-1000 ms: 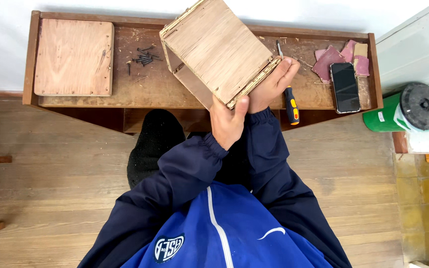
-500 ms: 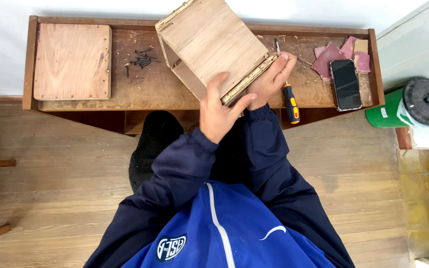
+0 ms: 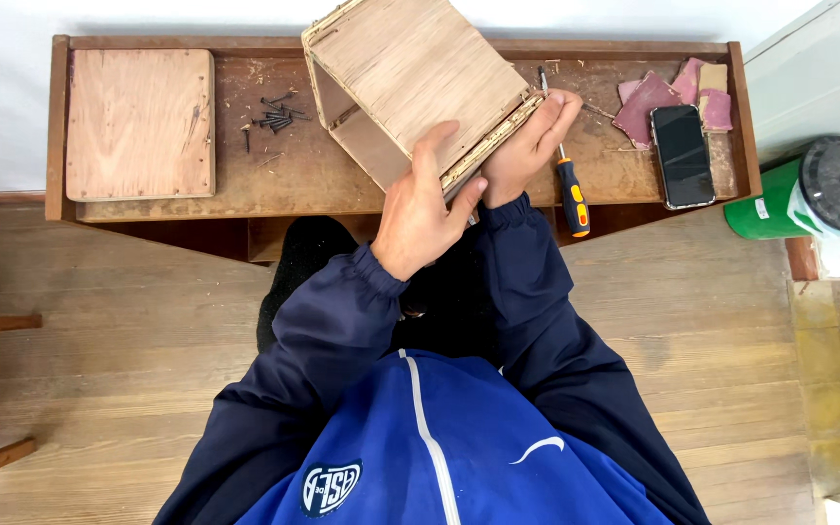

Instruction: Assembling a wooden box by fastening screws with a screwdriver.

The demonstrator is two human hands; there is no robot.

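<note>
Box [image 3: 420, 83] of thin wood sits tipped on the bench [image 3: 342, 180], and you hold it at its near corner. Your left hand [image 3: 425, 209] lies flat on top, fingers spread, thumb hooked at the edge. Your right hand [image 3: 527, 146] is wrapped tight on the right edge. Just beside that hand lies a screwdriver [image 3: 568, 190] with an orange and black grip. Nails [image 3: 272, 117] lie left of the box. A board [image 3: 140, 124] rests farther left, and a phone [image 3: 682, 156] lies to the right.
</note>
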